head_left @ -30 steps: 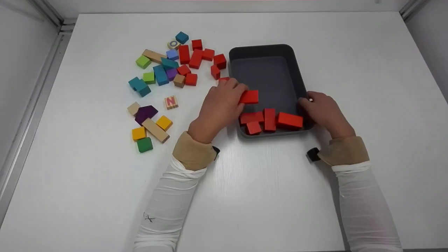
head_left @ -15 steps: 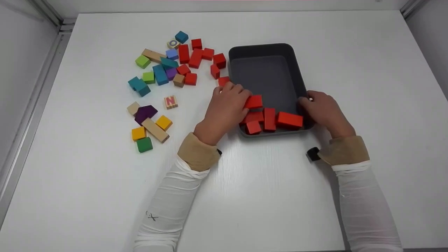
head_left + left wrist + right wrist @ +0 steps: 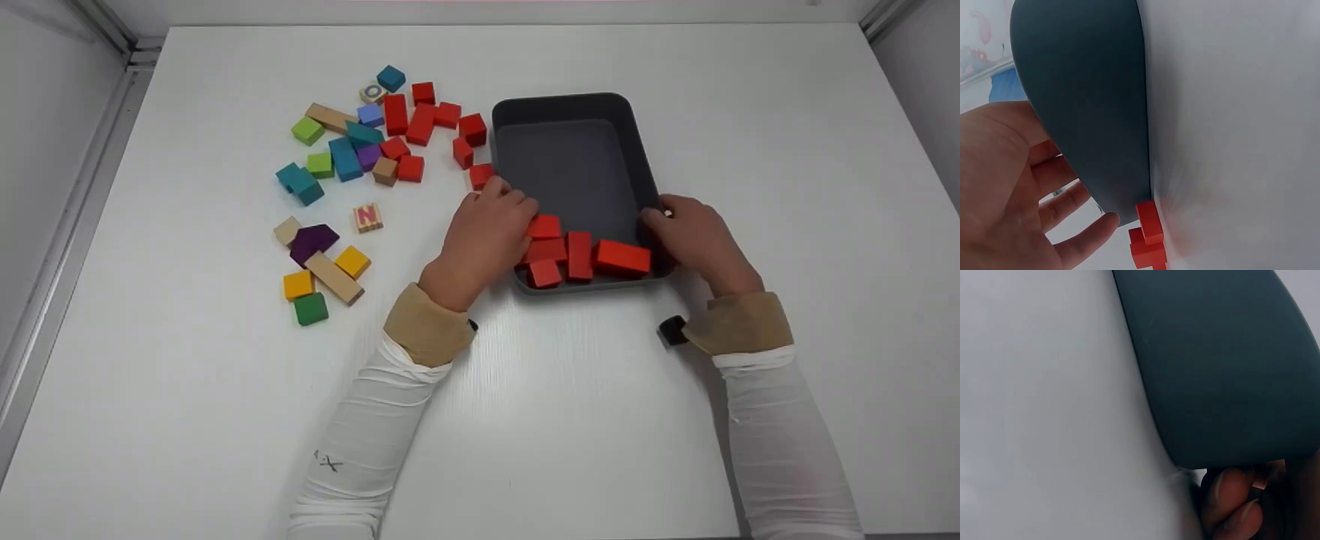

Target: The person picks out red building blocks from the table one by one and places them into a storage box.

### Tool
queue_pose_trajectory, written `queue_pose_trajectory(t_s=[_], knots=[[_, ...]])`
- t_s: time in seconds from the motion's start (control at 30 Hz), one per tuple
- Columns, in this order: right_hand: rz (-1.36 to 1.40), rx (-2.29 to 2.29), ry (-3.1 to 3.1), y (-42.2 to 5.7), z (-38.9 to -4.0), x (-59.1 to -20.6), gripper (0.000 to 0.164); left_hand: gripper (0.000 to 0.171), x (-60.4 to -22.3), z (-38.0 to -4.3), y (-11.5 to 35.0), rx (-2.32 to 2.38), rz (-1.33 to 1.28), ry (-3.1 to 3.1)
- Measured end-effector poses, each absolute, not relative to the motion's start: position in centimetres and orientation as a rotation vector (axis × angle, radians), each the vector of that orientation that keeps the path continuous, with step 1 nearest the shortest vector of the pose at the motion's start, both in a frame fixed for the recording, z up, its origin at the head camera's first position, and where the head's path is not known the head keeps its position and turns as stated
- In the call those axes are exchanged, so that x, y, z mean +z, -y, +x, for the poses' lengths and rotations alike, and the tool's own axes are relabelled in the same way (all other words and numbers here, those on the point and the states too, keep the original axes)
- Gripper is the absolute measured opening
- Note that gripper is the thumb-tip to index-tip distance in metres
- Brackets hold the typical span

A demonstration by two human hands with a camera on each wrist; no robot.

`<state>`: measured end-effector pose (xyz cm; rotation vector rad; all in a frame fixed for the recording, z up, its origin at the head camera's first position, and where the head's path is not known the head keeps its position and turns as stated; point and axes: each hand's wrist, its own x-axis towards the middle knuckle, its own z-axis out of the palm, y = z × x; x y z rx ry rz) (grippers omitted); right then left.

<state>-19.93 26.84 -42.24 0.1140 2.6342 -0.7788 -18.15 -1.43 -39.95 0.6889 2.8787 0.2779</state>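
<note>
A dark grey tray (image 3: 577, 169) stands on the table, with several red blocks (image 3: 579, 256) gathered at its near end. My left hand (image 3: 484, 236) reaches over the tray's left rim and holds a red block (image 3: 545, 226) low, beside the others; its fingertips are hidden in the head view. In the left wrist view the left hand (image 3: 1027, 185) bends over the rim of the tray (image 3: 1089, 107), little finger outside. My right hand (image 3: 697, 236) grips the tray's right side near the front corner. Curled fingers (image 3: 1230, 495) of it show by the tray wall (image 3: 1224, 371) in the right wrist view.
More red blocks (image 3: 421, 124) lie left of the tray, one cube (image 3: 481, 176) close to its rim. Further left are teal (image 3: 346, 159), lime green (image 3: 320, 165), yellow (image 3: 352, 262), purple (image 3: 313, 244) and plain wooden blocks (image 3: 334, 277), and a cube with an N (image 3: 367, 217).
My left hand has shifted slightly right and brought its red block toward me, down beside the other blocks in the tray. The right hand and the tray have stayed in place.
</note>
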Motion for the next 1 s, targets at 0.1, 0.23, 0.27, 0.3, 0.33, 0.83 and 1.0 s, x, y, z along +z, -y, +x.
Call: queue_pose_trajectory(t_s=[0.1,0.23,0.27,0.3,0.33,0.83,1.0], knots=[[0.116,-0.777,-2.636,-26.89,-19.94,-42.26,0.053,0.043,-39.99,-18.13,1.39,0.29,0.686,-2.859],[0.107,-0.775,-2.641,-26.95,-20.01,-42.33,0.054,0.043,-39.99,-18.08,1.41,0.309,0.675,-2.835],[0.104,-0.774,-2.641,-26.98,-20.02,-42.35,0.054,0.042,-39.98,-18.06,1.42,0.311,0.674,-2.832],[0.1,-0.772,-2.642,-27.01,-20.03,-42.36,0.055,0.042,-39.97,-18.05,1.43,0.31,0.673,-2.829],[0.094,-0.769,-2.644,-27.06,-20.03,-42.37,0.056,0.042,-39.97,-18.04,1.42,0.31,0.674,-2.827],[0.108,-0.766,-2.643,-27.08,-19.98,-42.47,0.053,0.042,-39.51,-18.13,1.53,0.4,0.641,-2.866],[0.108,-0.768,-2.649,-27.09,-19.94,-42.54,0.053,0.041,-39.45,-18.29,1.9,0.449,0.605,-2.908]])
